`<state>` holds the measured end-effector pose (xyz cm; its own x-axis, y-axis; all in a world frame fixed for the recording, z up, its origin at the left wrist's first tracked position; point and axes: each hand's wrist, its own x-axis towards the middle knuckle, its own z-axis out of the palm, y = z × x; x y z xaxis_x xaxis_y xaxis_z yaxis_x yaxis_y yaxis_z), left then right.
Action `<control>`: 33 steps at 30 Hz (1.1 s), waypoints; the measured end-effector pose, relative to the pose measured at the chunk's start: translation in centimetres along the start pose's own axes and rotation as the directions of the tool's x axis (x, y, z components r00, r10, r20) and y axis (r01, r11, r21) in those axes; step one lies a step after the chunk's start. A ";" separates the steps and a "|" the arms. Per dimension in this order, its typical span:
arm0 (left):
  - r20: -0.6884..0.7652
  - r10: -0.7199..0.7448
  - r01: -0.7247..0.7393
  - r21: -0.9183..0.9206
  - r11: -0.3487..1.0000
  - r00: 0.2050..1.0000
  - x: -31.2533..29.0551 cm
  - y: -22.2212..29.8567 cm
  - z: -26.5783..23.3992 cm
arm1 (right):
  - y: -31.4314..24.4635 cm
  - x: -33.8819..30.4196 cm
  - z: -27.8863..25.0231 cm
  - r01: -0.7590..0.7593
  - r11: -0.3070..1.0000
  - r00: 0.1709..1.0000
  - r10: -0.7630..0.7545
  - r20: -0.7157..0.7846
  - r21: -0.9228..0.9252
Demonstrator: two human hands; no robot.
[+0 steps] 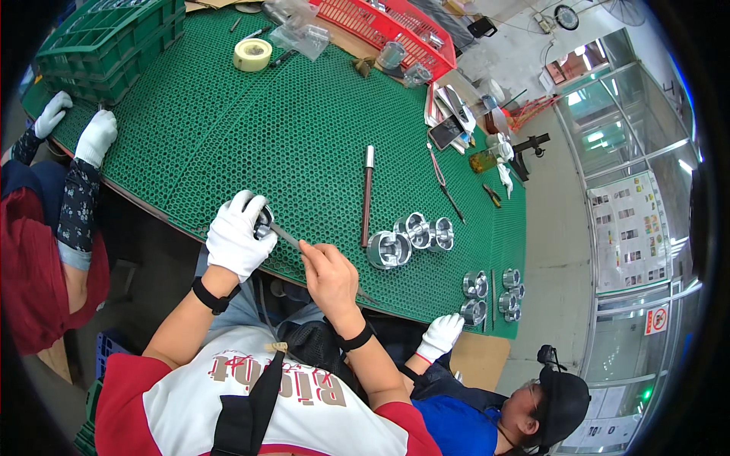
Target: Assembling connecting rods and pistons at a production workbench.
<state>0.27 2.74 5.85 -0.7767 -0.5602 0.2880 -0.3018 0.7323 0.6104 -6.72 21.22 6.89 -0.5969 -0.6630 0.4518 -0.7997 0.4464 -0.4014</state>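
My left hand point(240, 235), in a white glove, is closed around a shiny metal piston point(263, 221) by the near edge of the table. Most of that piston is hidden by the glove. My right hand point(331, 280) is bare and grips a narrow grey file point(286, 236), whose front end meets the piston. The file's thin rear end shows past the palm. To the right of my hands, a cluster of three pistons point(388, 250) rests on the green mat point(304, 137). A brown rod with a silver end point(367, 196) lies just left of them.
A co-worker's gloved hands point(96, 137) are beside green crates point(114, 45) at left; another's gloved hand point(442, 334) nears several pistons point(474, 285) at right. Further back are a tape roll point(252, 55), red crate point(395, 30), phone point(446, 133), jar point(481, 161) and pliers point(493, 195).
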 end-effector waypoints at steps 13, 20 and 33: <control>-0.008 -0.006 0.006 -0.007 1.000 1.000 0.0 0.1 0.1 | -0.1 -0.8 0.2 0.000 0.999 1.000 0.000 -0.011 -0.046; 0.003 -0.021 0.021 -0.004 1.000 1.000 -0.1 0.0 0.1 | -0.4 -0.6 -0.4 -0.001 1.000 1.000 0.001 0.000 -0.002; -0.023 -0.012 0.013 0.006 1.000 1.000 0.2 0.2 0.1 | 0.1 0.4 -0.5 -0.110 0.992 0.987 0.102 0.127 0.059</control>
<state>0.00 2.81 6.01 -0.7601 -0.5779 0.2972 -0.3147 0.7274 0.6098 -7.12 21.33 7.46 -0.6620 -0.6850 0.3041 -0.7242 0.4802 -0.4949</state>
